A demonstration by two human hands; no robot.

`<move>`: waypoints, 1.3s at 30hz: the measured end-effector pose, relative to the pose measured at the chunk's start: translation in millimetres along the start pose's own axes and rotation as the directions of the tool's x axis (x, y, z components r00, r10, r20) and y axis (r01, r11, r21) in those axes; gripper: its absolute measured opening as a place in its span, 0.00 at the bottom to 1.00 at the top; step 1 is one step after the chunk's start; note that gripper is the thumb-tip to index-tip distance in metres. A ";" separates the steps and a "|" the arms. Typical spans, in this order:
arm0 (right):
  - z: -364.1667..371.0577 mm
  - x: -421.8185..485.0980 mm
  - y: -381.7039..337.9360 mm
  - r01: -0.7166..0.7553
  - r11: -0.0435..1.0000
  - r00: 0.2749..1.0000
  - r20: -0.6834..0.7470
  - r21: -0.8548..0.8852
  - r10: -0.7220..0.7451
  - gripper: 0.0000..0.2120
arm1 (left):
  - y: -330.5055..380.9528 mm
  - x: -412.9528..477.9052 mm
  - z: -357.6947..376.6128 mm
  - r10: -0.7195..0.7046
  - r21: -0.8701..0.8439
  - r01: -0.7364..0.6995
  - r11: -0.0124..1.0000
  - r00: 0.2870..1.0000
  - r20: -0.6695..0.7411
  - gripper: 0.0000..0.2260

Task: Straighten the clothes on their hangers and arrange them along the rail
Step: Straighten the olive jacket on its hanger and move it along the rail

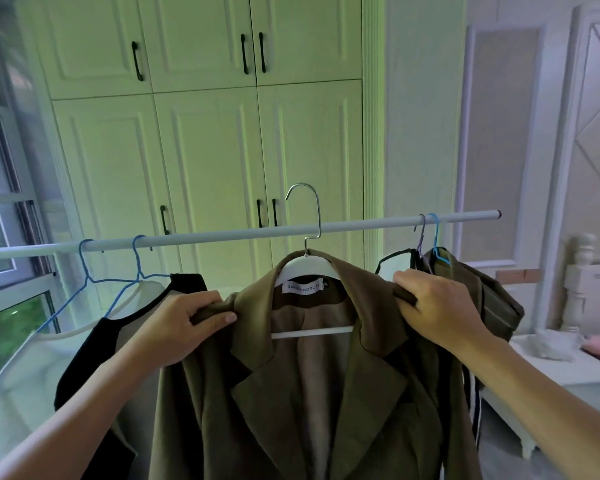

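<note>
- A white top (25, 368) and a black top (84, 358) hang on blue wire hangers (87, 275) at the left end of the rail (222, 237).
- The left hand (184, 323) has its fingers and thumb curled tight round a bunched fold at one shoulder of the olive jacket (284, 393).
- The jacket hangs open towards the person on a white hanger (305, 271), midway between the two hands and roughly level with them.
- The hanger's metal hook (314, 202) stands above the rail with its stem crossing in front of it. It does not look caught on the rail.
- The hanger's long axis runs nearly along the rail, and the hook opens to the left. To seat it, I judge the hanger must be turned across the rail and lowered onto the bare stretch.
- The right hand (437, 306) grips the other shoulder the same way, fingers wrapped over the cloth. Neither hand is nearer the hook.
- More clothes (492, 299) hang close together near the right end of the rail, just beside the right hand.
</note>
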State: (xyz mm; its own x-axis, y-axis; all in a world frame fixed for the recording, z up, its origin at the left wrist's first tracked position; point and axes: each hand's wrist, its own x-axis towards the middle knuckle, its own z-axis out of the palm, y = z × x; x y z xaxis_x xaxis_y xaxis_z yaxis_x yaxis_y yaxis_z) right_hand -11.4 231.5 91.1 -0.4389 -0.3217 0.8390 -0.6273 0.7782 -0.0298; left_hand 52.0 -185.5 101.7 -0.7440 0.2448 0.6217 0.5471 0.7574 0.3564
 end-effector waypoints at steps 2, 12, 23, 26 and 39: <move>-2.1 2.4 5.3 -0.010 0.997 0.993 0.119 0.073 0.001 0.09 | -1.3 -1.8 -0.7 -0.016 -0.006 0.016 1.000 1.000 -0.005 0.24; -6.4 5.7 16.6 -0.121 0.970 0.909 0.417 0.210 0.023 0.08 | 1.5 -11.1 -1.8 -0.097 -0.018 0.097 0.995 0.995 -0.006 0.31; -36.7 0.7 34.3 -0.362 0.822 0.751 0.660 0.439 -0.022 0.13 | 39.4 -14.1 16.3 -0.103 0.035 0.105 0.994 0.993 -0.052 0.11; -47.5 -1.2 35.4 -0.460 0.740 0.629 0.769 0.490 -0.118 0.04 | 35.0 -22.0 19.2 -0.080 0.123 0.091 0.988 0.992 -0.093 0.11; -38.6 -1.1 29.8 -0.739 0.373 0.542 0.824 0.561 -0.166 0.21 | -12.9 -17.1 34.2 -0.079 0.133 0.095 0.987 0.989 -0.123 0.28</move>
State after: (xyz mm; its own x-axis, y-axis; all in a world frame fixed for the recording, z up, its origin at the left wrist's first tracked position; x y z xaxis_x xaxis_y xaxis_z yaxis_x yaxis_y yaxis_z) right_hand -4.8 275.8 110.3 -0.6637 -0.7479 0.0122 -0.2711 0.2253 -0.9358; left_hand 44.5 -178.7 62.6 -0.7317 0.1079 0.6731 0.4180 0.8510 0.3179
